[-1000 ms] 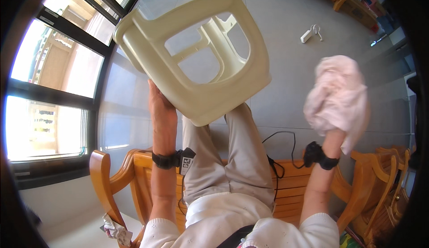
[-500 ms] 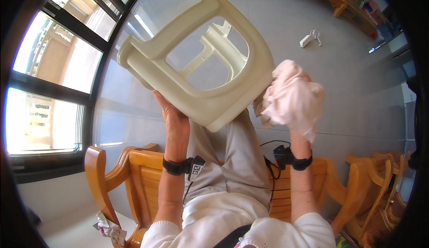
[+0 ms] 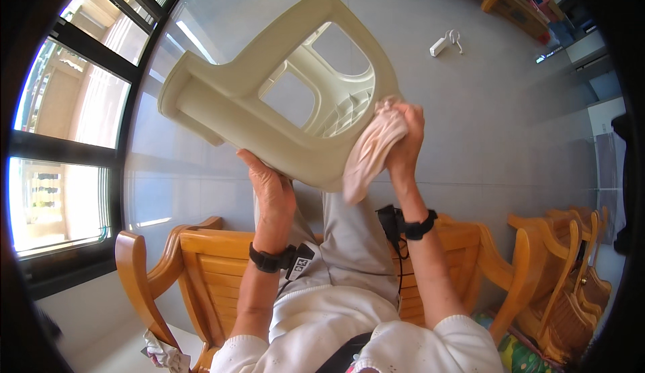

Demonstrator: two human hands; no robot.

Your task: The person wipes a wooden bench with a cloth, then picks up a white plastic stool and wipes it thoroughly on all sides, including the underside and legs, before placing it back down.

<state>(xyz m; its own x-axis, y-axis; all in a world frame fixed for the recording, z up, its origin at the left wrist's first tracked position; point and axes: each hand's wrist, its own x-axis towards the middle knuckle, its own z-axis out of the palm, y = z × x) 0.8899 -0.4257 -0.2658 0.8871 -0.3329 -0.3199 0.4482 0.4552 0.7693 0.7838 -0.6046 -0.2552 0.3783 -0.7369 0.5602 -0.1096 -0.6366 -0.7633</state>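
Observation:
A cream plastic stool (image 3: 232, 107) is held up tilted above my legs, with rounded openings in its sides and ribs showing inside. My left hand (image 3: 270, 188) grips its near lower edge, thumb along the outside and the other fingers hidden behind it. My right hand (image 3: 408, 138) is closed on a pale pink cloth (image 3: 375, 148). The cloth lies against the stool's right side, by the rim of the opening, and its loose end hangs down.
I sit on a wooden bench (image 3: 215, 265) with curved arms. More wooden chairs (image 3: 557, 265) stand at the right. A small white object with a curved cord or hook (image 3: 443, 44) lies on the grey floor (image 3: 497, 124). Dark-framed windows (image 3: 64, 158) line the left. A crumpled cloth (image 3: 164, 354) hangs at the bench's left arm.
My right hand has brought the cloth left onto the stool's side. The stool has turned, showing more of its ribbed inside. My left hand keeps its hold.

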